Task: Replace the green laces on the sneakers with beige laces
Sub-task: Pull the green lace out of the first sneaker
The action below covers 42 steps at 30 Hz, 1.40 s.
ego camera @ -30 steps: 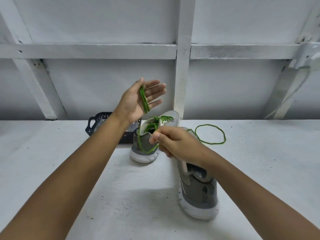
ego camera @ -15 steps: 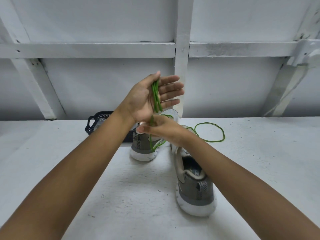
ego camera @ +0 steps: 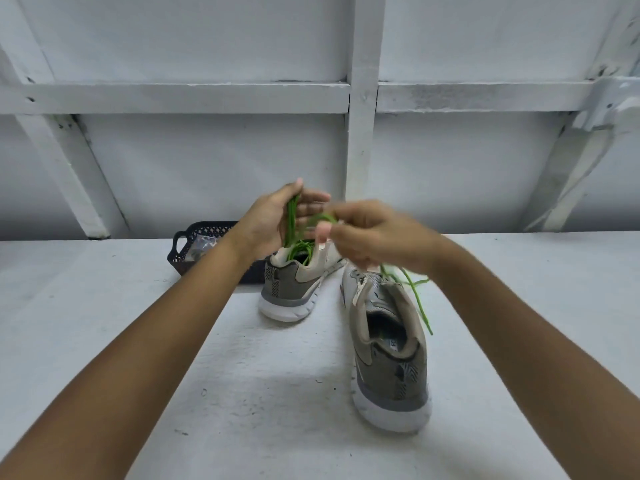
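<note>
Green lace [ego camera: 292,218] is pinched in my left hand [ego camera: 268,228] and right hand [ego camera: 375,233]; I'd coil loosely, avoiding tangles.

Two sneakers [ego camera: 294,289] [ego camera: 391,368], two hands [ego camera: 273,223] [ego camera: 374,233], one black basket [ego camera: 194,244]; green lace strands [ego camera: 292,220] cannot be counted.
</note>
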Each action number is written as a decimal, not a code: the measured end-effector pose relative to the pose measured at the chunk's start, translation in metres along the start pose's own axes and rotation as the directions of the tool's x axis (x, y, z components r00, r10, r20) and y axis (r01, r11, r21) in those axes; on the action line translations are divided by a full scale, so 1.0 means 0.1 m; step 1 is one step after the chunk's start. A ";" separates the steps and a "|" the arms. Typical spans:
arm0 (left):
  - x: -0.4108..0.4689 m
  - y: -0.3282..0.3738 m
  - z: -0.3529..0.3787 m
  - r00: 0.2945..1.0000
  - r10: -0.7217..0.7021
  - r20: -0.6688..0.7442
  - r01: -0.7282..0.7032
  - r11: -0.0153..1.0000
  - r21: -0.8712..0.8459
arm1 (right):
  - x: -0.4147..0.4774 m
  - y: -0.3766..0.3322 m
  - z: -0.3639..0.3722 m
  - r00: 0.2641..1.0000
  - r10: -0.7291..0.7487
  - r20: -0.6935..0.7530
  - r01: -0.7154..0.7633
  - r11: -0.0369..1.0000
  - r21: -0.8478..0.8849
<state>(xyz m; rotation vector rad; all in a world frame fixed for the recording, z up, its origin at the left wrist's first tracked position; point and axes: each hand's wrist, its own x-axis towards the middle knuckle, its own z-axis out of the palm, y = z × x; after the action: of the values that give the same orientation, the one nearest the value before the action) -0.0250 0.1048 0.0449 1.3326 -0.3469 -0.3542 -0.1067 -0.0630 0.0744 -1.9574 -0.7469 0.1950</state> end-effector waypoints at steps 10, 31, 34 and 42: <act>-0.18 -0.12 0.42 0.946 0.015 0.323 0.007 0.998 -0.067 | 0.57 0.40 -0.21 0.910 0.058 -0.411 -0.039 0.998 0.055; -0.07 -0.16 0.24 0.936 -0.079 0.342 0.122 0.987 -0.106 | 0.28 -0.09 -0.23 0.952 -0.064 -0.298 0.043 0.996 -0.075; -0.12 -0.15 0.29 0.861 -0.042 0.507 0.121 0.985 -0.124 | 0.42 0.19 -0.33 0.946 0.035 -0.322 0.010 0.991 0.137; -0.07 -0.03 0.28 0.971 0.078 0.224 -0.012 0.958 -0.285 | 0.34 0.67 0.13 0.952 0.253 -0.173 -0.242 0.967 0.082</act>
<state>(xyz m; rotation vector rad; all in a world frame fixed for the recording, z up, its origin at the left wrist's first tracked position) -0.0439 0.0832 0.0470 1.0028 -0.5036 -0.5047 -0.0572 -0.0548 0.0174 -1.9778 -0.3706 0.1837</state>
